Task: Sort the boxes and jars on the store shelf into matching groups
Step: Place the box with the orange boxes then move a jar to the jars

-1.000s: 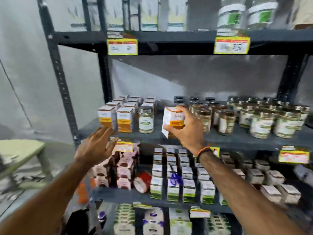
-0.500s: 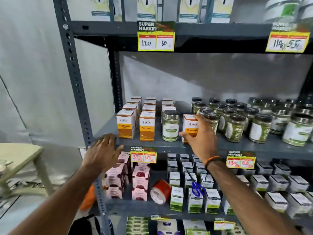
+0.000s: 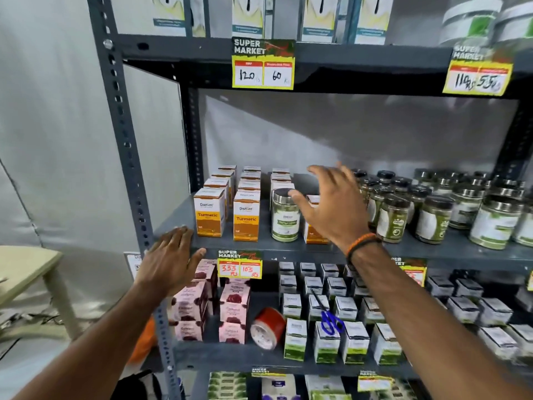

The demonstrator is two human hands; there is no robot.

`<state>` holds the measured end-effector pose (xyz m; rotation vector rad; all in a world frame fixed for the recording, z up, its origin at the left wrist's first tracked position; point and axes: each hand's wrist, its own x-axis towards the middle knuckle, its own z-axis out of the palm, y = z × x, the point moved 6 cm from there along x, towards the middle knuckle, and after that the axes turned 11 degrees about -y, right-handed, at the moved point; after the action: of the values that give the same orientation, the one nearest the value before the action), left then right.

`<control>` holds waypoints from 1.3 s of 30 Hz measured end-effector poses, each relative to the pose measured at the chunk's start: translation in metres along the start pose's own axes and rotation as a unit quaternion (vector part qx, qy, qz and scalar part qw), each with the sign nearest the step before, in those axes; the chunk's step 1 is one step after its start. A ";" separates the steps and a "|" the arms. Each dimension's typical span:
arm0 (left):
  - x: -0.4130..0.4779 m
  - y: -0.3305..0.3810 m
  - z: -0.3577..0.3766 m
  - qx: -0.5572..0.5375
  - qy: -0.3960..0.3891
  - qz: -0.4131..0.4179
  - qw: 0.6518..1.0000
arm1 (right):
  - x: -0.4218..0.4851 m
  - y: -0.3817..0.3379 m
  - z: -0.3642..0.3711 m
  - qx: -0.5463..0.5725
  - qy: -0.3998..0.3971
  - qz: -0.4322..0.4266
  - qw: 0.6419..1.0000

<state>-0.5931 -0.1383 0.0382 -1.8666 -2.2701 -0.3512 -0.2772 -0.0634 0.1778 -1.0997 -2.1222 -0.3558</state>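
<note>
Fingers (image 3: 320,171) on our right hand (image 3: 331,209) are spread wide and gripping nothing; the hand floats over the middle shelf (image 3: 432,251), partly covering an orange-and-white box (image 3: 313,233) that stands on the shelf just right of a lone green-label jar (image 3: 285,216). Can't tell if the palm is touching that box or just in front of it. Our left hand (image 3: 170,259) is open too, fingers flat, resting at the front left corner of the same shelf by the grey upright post (image 3: 124,145).

On that shelf, the turmeric boxes (image 3: 227,213) sit in neat rows on the left, with the front two showing their labels. That single jar is parked between them and the half-hidden box, in front of a third row of boxes. The rest of the jars (image 3: 432,212), dark lids and green labels, are bunched up on the right side.

One shelf down we've got pink boxes (image 3: 213,307) stacked on the left, a red roll of tape (image 3: 268,327) lying beside them, and rows of small white-and-green boxes (image 3: 340,339) with blue-handled scissors (image 3: 331,321) resting on top. Yellow price tags (image 3: 263,66) hang off the shelf edges.
</note>
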 end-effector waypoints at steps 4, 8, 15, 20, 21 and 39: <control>0.000 0.001 0.001 -0.006 0.001 0.004 1.000 | 0.028 -0.002 0.046 -0.072 -0.162 0.006 0.984; 0.000 -0.001 0.002 -0.007 0.000 0.006 1.000 | 0.026 0.001 0.069 -0.063 -0.200 0.028 0.977; 0.000 -0.004 0.003 -0.005 -0.008 0.002 1.000 | 0.025 0.001 0.075 -0.051 -0.150 0.017 0.987; -0.011 0.004 -0.014 -0.031 -0.018 0.005 0.999 | 0.015 0.000 0.053 0.014 -0.058 -0.012 0.998; -0.018 0.008 -0.017 -0.038 -0.009 -0.001 0.999 | 0.009 0.001 0.044 0.033 -0.038 -0.018 0.999; -0.083 0.432 -0.029 -0.100 0.076 0.138 0.982 | -0.181 0.300 -0.174 0.172 -0.005 0.084 0.982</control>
<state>-0.1532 -0.1455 0.0706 -2.1356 -1.9057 -0.6732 0.1125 -0.0840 0.1521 -1.0645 -1.9867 0.0940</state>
